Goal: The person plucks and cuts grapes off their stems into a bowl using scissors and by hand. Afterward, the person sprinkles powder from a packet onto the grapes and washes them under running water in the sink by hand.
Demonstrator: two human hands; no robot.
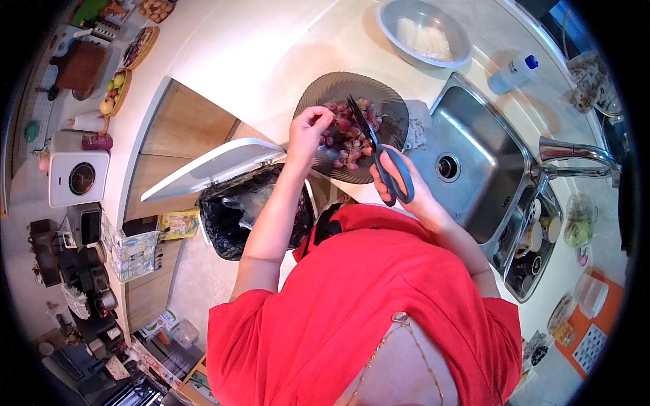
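Observation:
A dark, see-through fluted glass bowl (313,89) on the counter holds a bunch of red grapes (353,143). My right hand (414,188) grips scissors (364,123) by their blue-grey handles. Their dark blades point away from me over the grapes and look closed or nearly so. My left hand (310,135) is at the bowl's left side, its thumb and fingers pinched together beside the grapes. Whatever may be between those fingertips is too small to make out.
A trash bin (254,210) with a black liner stands below my left forearm, its white lid (213,169) raised. A steel sink (467,135) with a faucet (575,150) is on the right. A basin (389,34) and a blue-capped bottle (512,74) stand behind it.

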